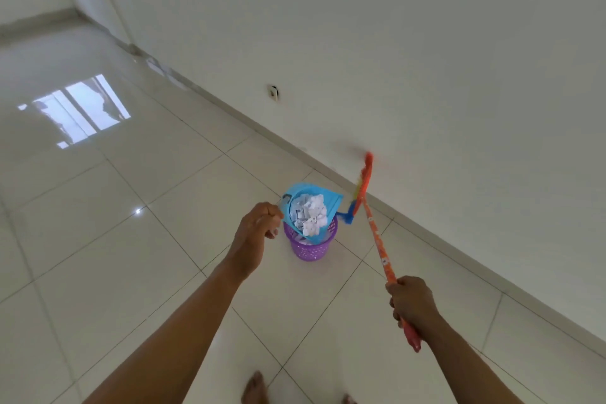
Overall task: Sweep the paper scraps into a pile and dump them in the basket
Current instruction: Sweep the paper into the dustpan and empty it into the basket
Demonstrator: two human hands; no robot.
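Note:
My left hand (259, 226) grips the handle of a blue dustpan (295, 193), tilted over a purple perforated basket (311, 251) on the floor. White paper scraps (311, 213) fill the pan and slide toward the basket's mouth; more scraps show inside it. My right hand (411, 303) is closed around the orange handle of a broom (377, 236). The broom's orange head with coloured bristles is raised near the wall, just right of the dustpan.
The floor is glossy white tile (131, 239) with a window reflection at the left. A white wall (426, 59) with a low socket (273, 92) runs diagonally behind the basket. My bare feet (255, 387) show at the bottom edge.

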